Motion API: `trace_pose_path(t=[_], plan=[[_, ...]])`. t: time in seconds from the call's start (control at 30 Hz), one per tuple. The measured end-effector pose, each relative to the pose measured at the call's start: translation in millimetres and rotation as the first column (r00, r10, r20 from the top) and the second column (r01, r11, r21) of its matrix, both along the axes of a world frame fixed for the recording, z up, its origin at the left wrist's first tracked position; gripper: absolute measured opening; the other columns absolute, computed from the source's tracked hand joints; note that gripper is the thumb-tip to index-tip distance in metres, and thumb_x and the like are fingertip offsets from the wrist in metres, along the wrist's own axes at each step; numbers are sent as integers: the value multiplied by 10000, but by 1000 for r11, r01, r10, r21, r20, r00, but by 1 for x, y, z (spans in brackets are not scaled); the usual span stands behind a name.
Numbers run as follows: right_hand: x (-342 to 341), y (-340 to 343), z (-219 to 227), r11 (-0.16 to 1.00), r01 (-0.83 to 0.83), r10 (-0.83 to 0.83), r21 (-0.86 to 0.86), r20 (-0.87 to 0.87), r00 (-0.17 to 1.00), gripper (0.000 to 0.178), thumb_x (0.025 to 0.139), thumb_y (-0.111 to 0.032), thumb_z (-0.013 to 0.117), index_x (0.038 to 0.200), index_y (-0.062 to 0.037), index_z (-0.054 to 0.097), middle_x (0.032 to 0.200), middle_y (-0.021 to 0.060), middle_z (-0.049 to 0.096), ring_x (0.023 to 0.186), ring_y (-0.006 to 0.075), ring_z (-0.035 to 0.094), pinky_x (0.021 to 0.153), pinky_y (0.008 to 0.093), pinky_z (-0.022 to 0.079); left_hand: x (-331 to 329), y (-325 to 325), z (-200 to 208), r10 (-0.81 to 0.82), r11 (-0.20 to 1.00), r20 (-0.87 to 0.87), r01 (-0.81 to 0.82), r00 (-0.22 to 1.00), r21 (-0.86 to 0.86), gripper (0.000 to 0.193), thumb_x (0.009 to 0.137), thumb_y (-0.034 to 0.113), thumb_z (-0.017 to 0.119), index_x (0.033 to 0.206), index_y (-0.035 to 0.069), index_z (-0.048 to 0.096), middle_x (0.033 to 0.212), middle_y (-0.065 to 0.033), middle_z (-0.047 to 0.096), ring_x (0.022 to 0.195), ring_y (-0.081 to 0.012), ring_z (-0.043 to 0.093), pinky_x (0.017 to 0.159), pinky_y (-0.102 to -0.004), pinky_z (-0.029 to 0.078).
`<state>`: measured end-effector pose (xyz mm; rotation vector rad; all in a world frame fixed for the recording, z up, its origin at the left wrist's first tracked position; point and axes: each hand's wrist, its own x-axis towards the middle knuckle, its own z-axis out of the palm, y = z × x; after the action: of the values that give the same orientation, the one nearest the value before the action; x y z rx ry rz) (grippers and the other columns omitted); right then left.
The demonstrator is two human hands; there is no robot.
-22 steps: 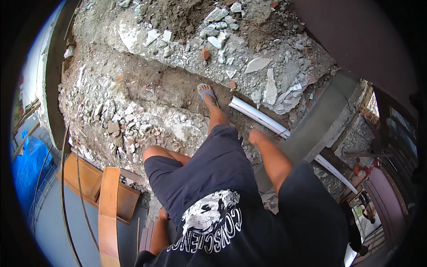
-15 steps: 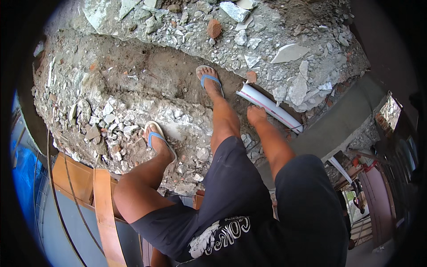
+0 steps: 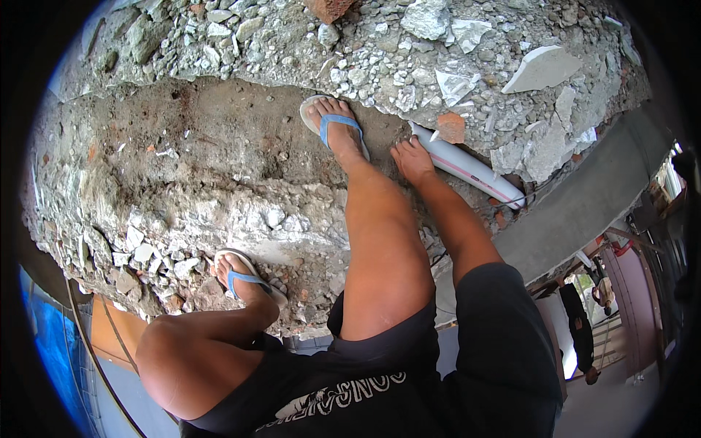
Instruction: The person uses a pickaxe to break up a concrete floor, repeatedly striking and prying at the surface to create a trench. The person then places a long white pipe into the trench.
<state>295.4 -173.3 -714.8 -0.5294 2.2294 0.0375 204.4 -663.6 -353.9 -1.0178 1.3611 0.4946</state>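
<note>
My right hand [image 3: 413,159] reaches down into the trench [image 3: 241,124], beside the near end of a white plastic pipe [image 3: 471,170] with a pink line along it. Its fingers are slightly bent and apart, and nothing shows in them. Whether they touch the pipe or only the soil I cannot tell. The pipe lies slanted along the trench's right part, under the rubble edge. My left hand is out of view. One foot in a blue-strapped sandal [image 3: 337,125] stands in the trench. The other sandaled foot [image 3: 247,276] rests on the near rubble bank.
Broken concrete and stones [image 3: 365,55] cover the far bank, with a brick piece [image 3: 451,127] at its edge by the pipe. A grey concrete beam [image 3: 577,201] runs along the right. Another person [image 3: 578,328] is at the lower right. A blue tarp [image 3: 45,321] hangs at left.
My view has come lower and closer to the ground. My right hand has moved toward the pipe's near end, and its fingers now reach forward from a more curled shape.
</note>
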Motion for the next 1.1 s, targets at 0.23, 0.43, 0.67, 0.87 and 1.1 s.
trace_pose_path(t=[0.23,0.43,0.67,0.87,1.1], plan=[[-9,-14,0,978,93,-125,185,174,977,256,898,-199,493,866,-165,745,943,53,710,1032,201,609,939,419,352,-39,-21,-32,-79,994,-14,80,997,76,442,991,401,420,993,-14,573,860,-211,632,730,-267,597,639,-337,457],[-21,-25,-8,972,171,-200,159,187,962,244,877,-209,519,814,-145,746,927,42,706,1079,204,574,893,455,411,-65,-55,-43,-112,990,44,108,993,90,418,991,379,430,945,-11,574,815,-199,629,685,-250,588,603,-326,449],[-9,-19,-3,977,139,-167,163,170,971,224,855,-218,539,812,-136,742,931,48,689,1024,210,573,770,429,469,-89,-89,-78,-170,982,177,152,969,114,399,992,353,442,890,-8,576,763,-184,627,633,-231,578,561,-313,440],[-10,-26,-14,945,55,-145,322,263,954,216,886,-201,540,910,-159,750,941,21,709,1023,201,609,758,441,461,-109,-115,-75,-164,981,209,136,964,140,389,992,331,451,842,-5,577,719,-172,624,588,-215,569,525,-303,432],[-26,-30,0,966,59,-141,252,322,936,209,886,-199,546,913,-158,749,946,29,717,962,183,654,792,419,458,-117,-130,-68,-149,974,197,111,969,195,388,992,305,463,786,-2,579,667,-158,621,535,-196,559,484,-290,422]])
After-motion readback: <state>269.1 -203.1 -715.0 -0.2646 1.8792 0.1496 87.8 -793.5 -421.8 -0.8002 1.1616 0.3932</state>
